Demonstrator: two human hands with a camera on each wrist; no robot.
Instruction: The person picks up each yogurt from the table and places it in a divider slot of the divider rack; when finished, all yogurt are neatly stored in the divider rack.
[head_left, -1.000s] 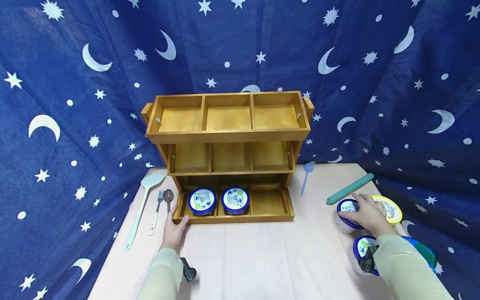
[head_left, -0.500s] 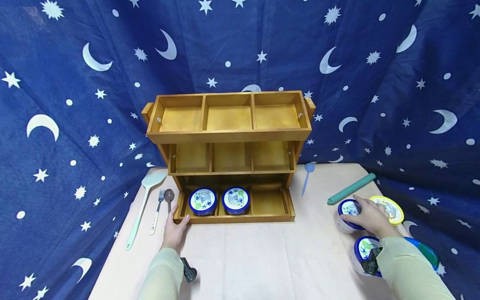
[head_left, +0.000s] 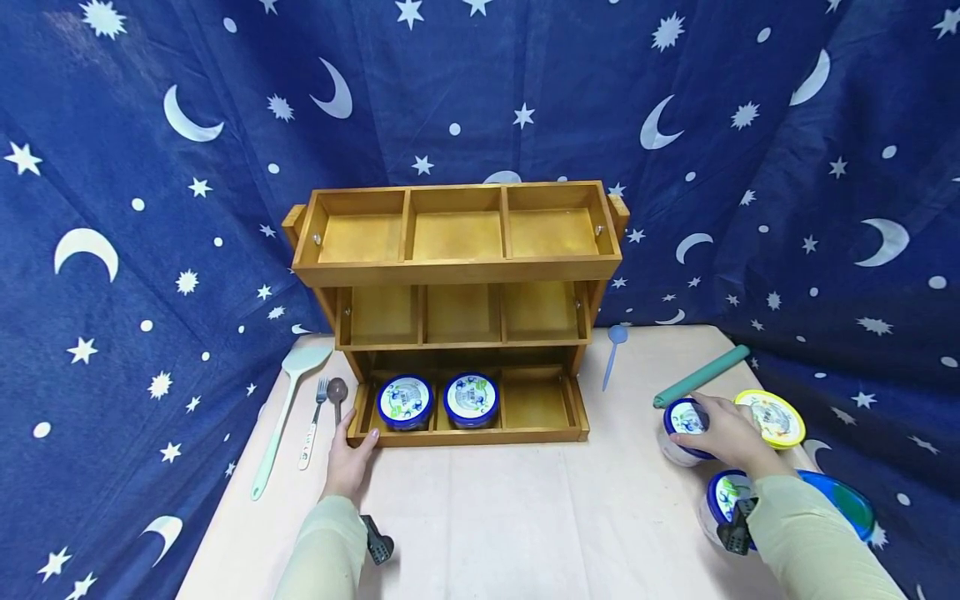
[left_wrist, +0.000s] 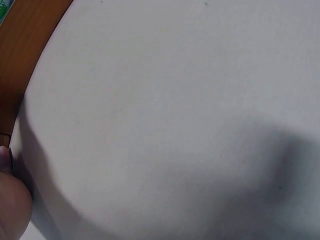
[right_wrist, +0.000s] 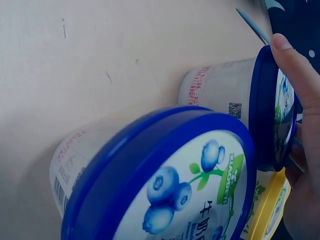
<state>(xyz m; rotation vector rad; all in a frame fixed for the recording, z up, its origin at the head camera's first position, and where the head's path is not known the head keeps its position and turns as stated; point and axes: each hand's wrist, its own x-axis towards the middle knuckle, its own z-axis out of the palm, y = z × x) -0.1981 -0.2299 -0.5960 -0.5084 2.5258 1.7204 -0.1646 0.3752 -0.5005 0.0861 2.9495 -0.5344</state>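
Note:
In the head view my right hand [head_left: 726, 435] holds a round tub with a blue lid [head_left: 681, 446], thumb and fingers on opposite sides of the lid. The right wrist view shows the thumb along the lid [right_wrist: 264, 107] of that tub. A second blue-lidded tub [head_left: 716, 502] stands nearer me, partly behind the wrist camera. My left hand [head_left: 348, 464] rests against the front left corner of a three-tier wooden rack [head_left: 457, 272], thumb on the front board and fingers along the side. Two blueberry-printed tubs, one left [head_left: 405, 402] and one middle [head_left: 471, 400], sit in the bottom tier.
A yellow-lidded tub [head_left: 776, 419], a teal roll [head_left: 701, 375] and a blue-green object [head_left: 843, 498] lie at the right. A blue spoon [head_left: 613, 350] lies beside the rack. Left are a pale turner [head_left: 283, 417], a fork [head_left: 312, 425] and a brown spoon [head_left: 337, 393].
My right hand has shifted slightly left with the blue-lidded tub, away from the yellow-lidded one. My left hand stays at the rack's corner.

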